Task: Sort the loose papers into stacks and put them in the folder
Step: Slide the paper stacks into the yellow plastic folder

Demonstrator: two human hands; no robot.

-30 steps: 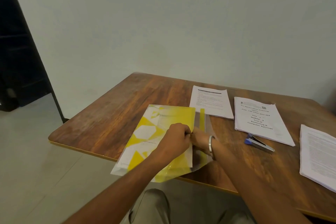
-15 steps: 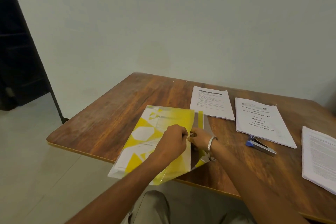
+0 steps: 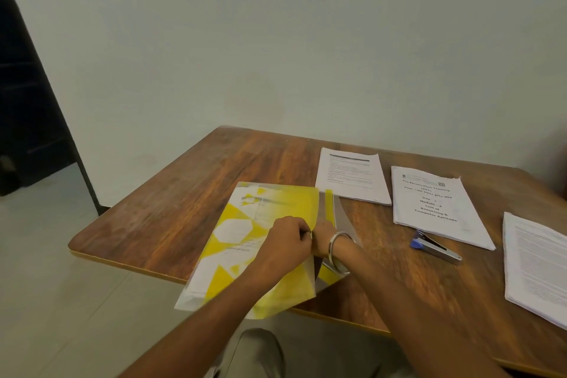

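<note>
now we have both hands at the right edge of the folder (image 3: 260, 242), which lies flat on the bench (image 3: 171, 224) with its near end hanging over the front edge. our left hand (image 3: 283, 247) is curled, fingers pinching the folder's edge. our right hand (image 3: 322, 239), bangle (image 3: 336, 252) on the wrist, is mostly hidden behind the left; it looks to grip the same edge, but we cannot tell for sure. a clear flap (image 3: 337, 218) with a yellow strip lies open just right of the folder. three paper stacks sit on the bench: one (image 3: 352, 176) just beyond the flap, a titled one (image 3: 435, 205) to its right, another (image 3: 537, 267) at the far right. a stapler (image 3: 434, 247) lies near the titled stack's near corner.
</note>
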